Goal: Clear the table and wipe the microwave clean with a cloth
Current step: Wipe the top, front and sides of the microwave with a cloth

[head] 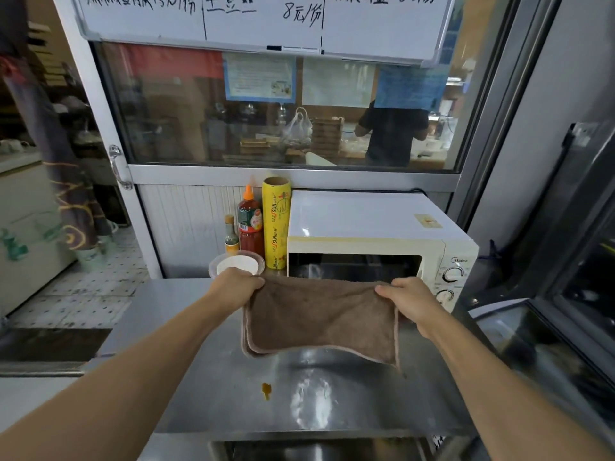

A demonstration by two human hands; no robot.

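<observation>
Brown cloth: folded double, held up by its top corners above the steel surface, in front of the microwave door. Stretched flat between both hands, probably to square the fold into a wiping pad before it goes to the oven.

Left hand: fingers curled over the cloth's upper left corner, gripping it. Right hand: thumb and fingers pinching the upper right corner; the cloth's right edge hangs down past the wrist.

Microwave: cream and white, at the back right of the surface, door closed, two dials on its right panel. Not yet touched by the cloth.

Back row, left of the microwave, apparently pushed to the wall to free the working area: yellow cling-wrap roll standing upright, just beside the oven; red sauce bottle; small brown-capped bottle; lidded plastic tub in front of them.

Brown sauce spot: on the surface, near its front edge, unwiped.
</observation>
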